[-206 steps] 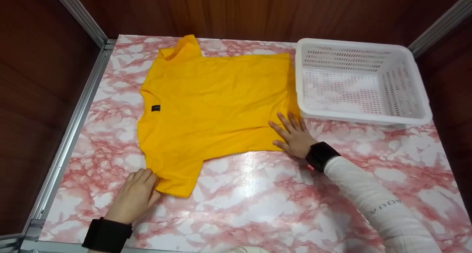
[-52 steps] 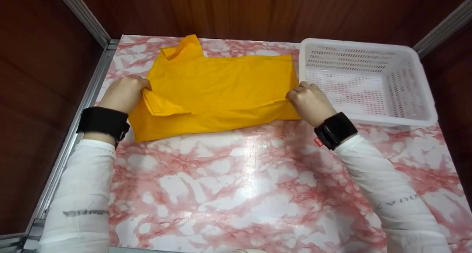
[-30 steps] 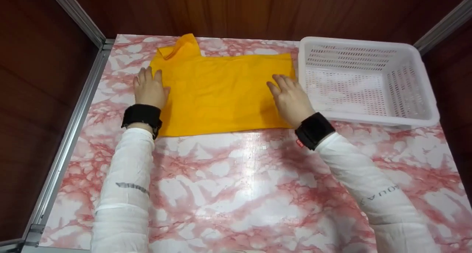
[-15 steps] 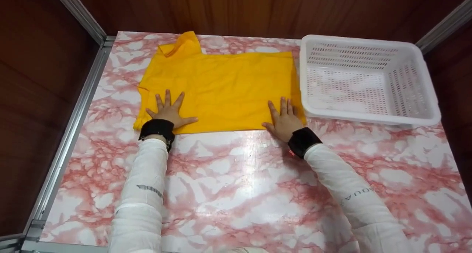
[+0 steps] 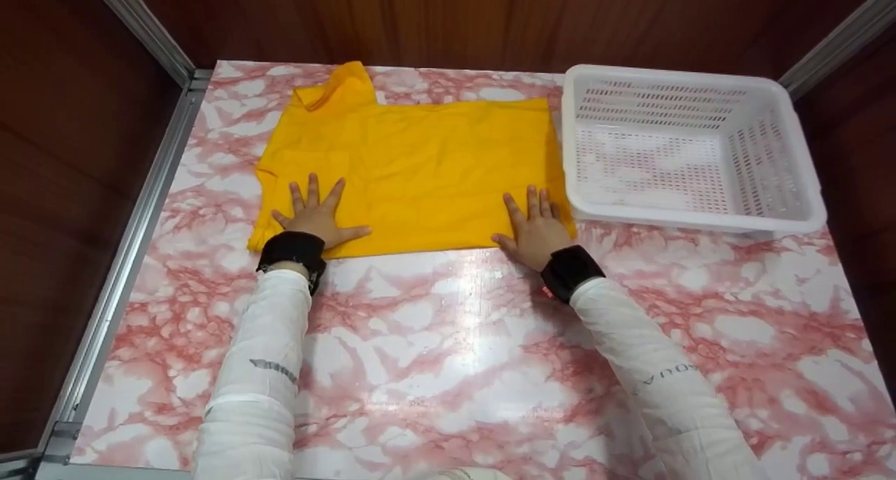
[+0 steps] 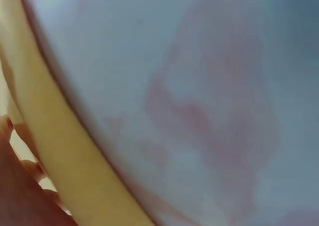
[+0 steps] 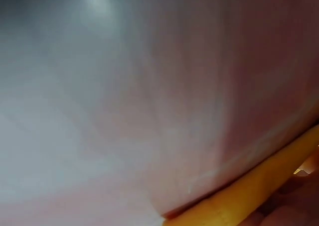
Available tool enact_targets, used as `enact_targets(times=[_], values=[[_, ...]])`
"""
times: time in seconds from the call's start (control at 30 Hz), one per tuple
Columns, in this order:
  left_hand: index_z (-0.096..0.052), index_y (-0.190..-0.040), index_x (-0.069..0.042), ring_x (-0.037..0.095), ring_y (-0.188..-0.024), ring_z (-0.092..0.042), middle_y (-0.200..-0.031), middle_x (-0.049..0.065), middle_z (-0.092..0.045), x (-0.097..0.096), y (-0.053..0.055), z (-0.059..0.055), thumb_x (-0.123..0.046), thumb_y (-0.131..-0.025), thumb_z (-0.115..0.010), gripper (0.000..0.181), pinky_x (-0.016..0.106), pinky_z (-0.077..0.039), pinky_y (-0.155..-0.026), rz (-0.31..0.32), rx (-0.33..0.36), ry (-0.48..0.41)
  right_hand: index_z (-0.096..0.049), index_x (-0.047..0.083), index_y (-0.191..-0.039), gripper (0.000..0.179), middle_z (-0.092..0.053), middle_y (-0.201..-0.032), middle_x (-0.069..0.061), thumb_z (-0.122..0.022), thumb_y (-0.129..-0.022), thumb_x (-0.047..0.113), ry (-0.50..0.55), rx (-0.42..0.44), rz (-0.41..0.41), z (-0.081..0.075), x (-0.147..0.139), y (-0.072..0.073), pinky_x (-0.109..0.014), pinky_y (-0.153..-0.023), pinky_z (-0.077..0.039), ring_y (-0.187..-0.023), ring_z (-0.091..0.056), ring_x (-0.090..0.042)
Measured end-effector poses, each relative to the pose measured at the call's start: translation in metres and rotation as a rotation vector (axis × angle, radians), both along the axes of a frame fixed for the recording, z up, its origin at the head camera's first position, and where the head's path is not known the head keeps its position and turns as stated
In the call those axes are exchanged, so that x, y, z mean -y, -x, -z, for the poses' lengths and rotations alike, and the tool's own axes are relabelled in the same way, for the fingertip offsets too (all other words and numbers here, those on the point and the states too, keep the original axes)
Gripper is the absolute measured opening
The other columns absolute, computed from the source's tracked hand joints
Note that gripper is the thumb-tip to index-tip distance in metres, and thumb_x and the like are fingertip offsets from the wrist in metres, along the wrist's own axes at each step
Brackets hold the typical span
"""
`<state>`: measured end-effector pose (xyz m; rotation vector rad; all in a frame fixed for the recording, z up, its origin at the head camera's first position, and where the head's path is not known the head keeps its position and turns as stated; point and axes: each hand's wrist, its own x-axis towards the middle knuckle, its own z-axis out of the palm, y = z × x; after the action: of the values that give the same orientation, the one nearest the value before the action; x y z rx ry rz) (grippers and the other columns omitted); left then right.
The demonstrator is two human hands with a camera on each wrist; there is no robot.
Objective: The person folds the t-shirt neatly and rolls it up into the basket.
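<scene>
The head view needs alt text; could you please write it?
A person's left hand and right hand, fingers spread, rest on a partly folded yellow T-shirt on a red-veined white table. A white perforated basket stands at right.

Left hand [image 5: 316, 221], right hand [image 5: 537, 236] flat, fingers spread; both forearms angled inward.

A yellow shirt [image 5: 448, 158] in front of me, lying flat on the table [image 5: 420, 354], near side folded over, one sleeve [image 5: 350, 92] poking out away from me

Shirt [image 5: 441, 158] on table [image 5: 420, 347], basket [image 5: 693, 218] to its right, panel [image 5: 462, 18] behind both
</scene>
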<state>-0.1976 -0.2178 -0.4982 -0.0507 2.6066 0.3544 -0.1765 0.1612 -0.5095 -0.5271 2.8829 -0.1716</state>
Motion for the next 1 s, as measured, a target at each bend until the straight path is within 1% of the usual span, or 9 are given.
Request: enact_targets(times=[0.17,0.33,0.47,0.63,0.8,0.93,1.0], values=[[0.004,-0.151,-0.033,0.045,-0.136,0.026,-0.154,0.015,0.024,-0.001,-0.01,-0.002,-0.081,-0.072,-0.048,0.106,0.08,0.004,-0.093,0.014,-0.007,0.016,-0.018,0.011,-0.151,0.076,-0.012,-0.149,-0.035,-0.041,-0.094,0.056,-0.007,-0.006,0.003,-0.003,0.001,-0.01,-0.056,-0.111,-0.018,-0.138,-0.012,-0.051],[0.004,-0.151,-0.032,0.046,-0.136,0.026,-0.154,0.016,0.024,0.0,-0.021,-0.001,-0.082,-0.071,-0.048,0.108,0.081,0.003,-0.092,0.023,-0.021,0.012,-0.021,0.01,-0.151,0.076,-0.016,-0.148,-0.036,-0.043,-0.093,0.056,-0.005,-0.039,-0.005,-0.003,0.001,-0.02,-0.056,-0.11,-0.022,-0.136,-0.016,-0.052],[0.002,-0.152,-0.032,0.047,-0.136,0.024,-0.154,0.016,0.022,0.0,-0.029,0.002,-0.082,-0.07,-0.05,0.109,0.082,0.002,-0.091,0.025,-0.039,0.012,-0.023,0.008,-0.15,0.078,-0.019,-0.146,-0.038,-0.046,-0.092,0.056,-0.005,-0.059,-0.01,-0.003,0.001,-0.03,-0.056,-0.109,-0.024,-0.135,-0.019,-0.054],[-0.001,-0.152,-0.031,0.048,-0.137,0.021,-0.155,0.018,0.019,0.0,-0.041,0.008,-0.084,-0.068,-0.049,0.111,0.082,0.0,-0.09,0.038,-0.072,0.021,-0.026,0.009,-0.149,0.079,-0.021,-0.146,-0.037,-0.049,-0.09,0.056,0.008,-0.031,-0.006,-0.006,-0.001,-0.043,-0.058,-0.108,-0.025,-0.135,-0.021,-0.052],[-0.003,-0.152,-0.029,0.049,-0.137,0.019,-0.155,0.019,0.016,0.0,-0.053,0.01,-0.084,-0.068,-0.049,0.111,0.082,0.0,-0.09,0.049,-0.102,0.014,-0.027,0.01,-0.149,0.081,-0.023,-0.146,-0.036,-0.051,-0.088,0.058,0.021,0.004,-0.01,-0.01,-0.005,-0.054,-0.057,-0.108,-0.026,-0.135,-0.023,-0.051],[-0.004,-0.153,-0.029,0.049,-0.137,0.019,-0.156,0.019,0.015,-0.002,-0.065,0.008,-0.081,-0.07,-0.051,0.109,0.082,0.0,-0.09,0.045,-0.113,0.001,-0.028,0.011,-0.149,0.082,-0.023,-0.146,-0.036,-0.054,-0.087,0.058,0.035,0.021,-0.01,-0.013,-0.008,-0.063,-0.056,-0.108,-0.027,-0.135,-0.023,-0.05],[-0.005,-0.153,-0.028,0.05,-0.137,0.018,-0.156,0.02,0.015,-0.003,-0.07,0.006,-0.08,-0.07,-0.052,0.108,0.082,0.0,-0.09,0.043,-0.117,-0.001,-0.029,0.011,-0.149,0.082,-0.024,-0.146,-0.036,-0.055,-0.086,0.057,0.043,0.015,-0.011,-0.013,-0.009,-0.068,-0.055,-0.108,-0.027,-0.134,-0.024,-0.051]])
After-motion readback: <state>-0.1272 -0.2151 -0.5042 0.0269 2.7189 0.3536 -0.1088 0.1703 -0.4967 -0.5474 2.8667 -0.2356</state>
